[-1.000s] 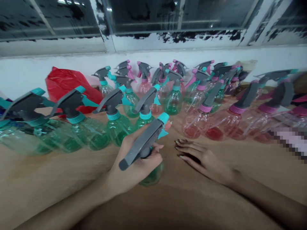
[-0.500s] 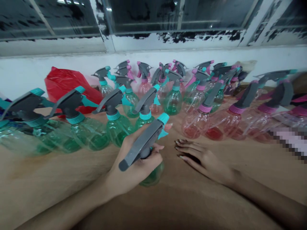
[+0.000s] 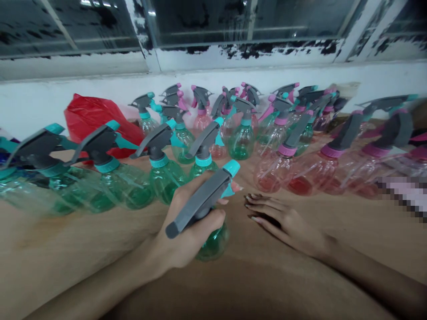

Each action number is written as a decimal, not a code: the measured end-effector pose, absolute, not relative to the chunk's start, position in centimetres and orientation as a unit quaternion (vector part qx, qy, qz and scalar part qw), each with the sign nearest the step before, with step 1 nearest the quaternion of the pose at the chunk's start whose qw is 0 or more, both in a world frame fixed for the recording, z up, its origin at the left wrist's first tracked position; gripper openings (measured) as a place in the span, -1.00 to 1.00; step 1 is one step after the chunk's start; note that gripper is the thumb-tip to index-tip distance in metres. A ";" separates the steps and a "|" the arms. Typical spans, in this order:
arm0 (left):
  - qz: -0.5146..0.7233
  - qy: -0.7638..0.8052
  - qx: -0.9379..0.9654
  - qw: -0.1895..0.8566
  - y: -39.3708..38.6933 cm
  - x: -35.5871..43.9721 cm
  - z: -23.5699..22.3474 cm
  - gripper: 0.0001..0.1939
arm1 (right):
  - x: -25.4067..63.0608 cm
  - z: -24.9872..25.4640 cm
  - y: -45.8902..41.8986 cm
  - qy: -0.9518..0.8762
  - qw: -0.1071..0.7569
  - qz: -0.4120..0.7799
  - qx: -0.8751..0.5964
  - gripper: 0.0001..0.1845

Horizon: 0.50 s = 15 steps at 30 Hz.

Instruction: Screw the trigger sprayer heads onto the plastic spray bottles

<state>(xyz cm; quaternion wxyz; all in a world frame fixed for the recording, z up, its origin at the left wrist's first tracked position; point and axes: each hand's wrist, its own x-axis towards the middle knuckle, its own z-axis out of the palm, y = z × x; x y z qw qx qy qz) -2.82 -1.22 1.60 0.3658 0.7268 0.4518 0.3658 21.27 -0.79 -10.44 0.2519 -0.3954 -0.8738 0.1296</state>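
Near the middle, my left hand (image 3: 187,226) is wrapped round the neck of a green spray bottle (image 3: 212,242) with a grey head and turquoise nozzle. The bottle is upright, and its collar is hidden by my fingers. To its right, my right hand (image 3: 283,218) lies on the wooden table (image 3: 267,280), fingers stretched out and holding nothing. Just beyond my left hand are a green spray bottle (image 3: 167,175) and, beside it, another green spray bottle (image 3: 203,164). Past my right fingertips stands a pink spray bottle (image 3: 271,173).
Green bottles line the left, pink ones the right. Behind them more spray bottles (image 3: 240,140) crowd against the white wall (image 3: 100,82). A red plastic bag (image 3: 95,115) sits at the back left. A blurred-out pink patch (image 3: 407,191) shows at the right edge. Windows (image 3: 207,22) are above.
The view has shifted very slightly. My left hand keeps its hold on the green spray bottle, and one finger by the turquoise trigger shows a little differently. My right hand stays in place.
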 end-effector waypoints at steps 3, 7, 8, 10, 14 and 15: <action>0.369 0.445 0.724 0.376 -1.2 -2.8 1.7 -0.77 | 21.3 -10.4 -0.8 -0.875 0.249 0.129 -0.396 -0.67; 0.367 0.443 0.732 0.365 -1.3 -2.9 1.5 -0.80 | 21.3 -10.4 -0.8 -0.876 0.245 0.126 -0.395 -0.68; 0.367 0.445 0.733 0.361 -1.3 -2.9 1.4 -0.78 | 21.3 -10.4 -0.8 -0.876 0.245 0.125 -0.395 -0.68; 0.363 0.454 0.729 0.360 -1.4 -3.0 1.3 -0.71 | 21.3 -10.4 -0.8 -0.876 0.245 0.125 -0.395 -0.68; 0.342 0.468 0.730 0.362 -1.4 -3.1 1.2 -0.55 | 21.2 -10.3 -0.8 -0.874 0.254 0.128 -0.394 -0.69; 0.340 0.466 0.735 0.357 -1.4 -3.1 1.3 -0.54 | 21.2 -10.3 -0.9 -0.873 0.255 0.129 -0.395 -0.69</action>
